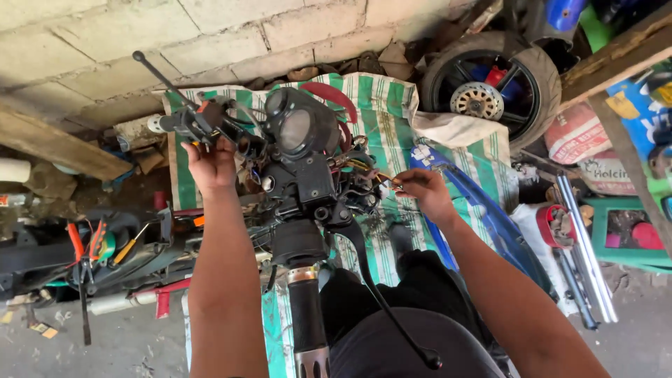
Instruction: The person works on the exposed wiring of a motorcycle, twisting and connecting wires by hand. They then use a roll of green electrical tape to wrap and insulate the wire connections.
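A black motorcycle handlebar assembly (pixel 301 175) with a round gauge cluster (pixel 295 127) lies on a green-and-white striped cloth (pixel 392 119). My left hand (pixel 210 164) grips the far switch housing (pixel 199 120) beside a long brake lever (pixel 157 73). My right hand (pixel 427 192) pinches a thin tool or wire end (pixel 378 176) at the tangle of wires on the assembly's right side. The near grip (pixel 308 322) and its long lever (pixel 392 308) point toward me.
A block wall (pixel 140 42) stands behind. A wheel with a brake disc (pixel 490 87) leans at the upper right. A blue fairing panel (pixel 483 210) and chrome fork tubes (pixel 584 259) lie to the right. Pliers and a screwdriver (pixel 105 245) rest on parts at the left.
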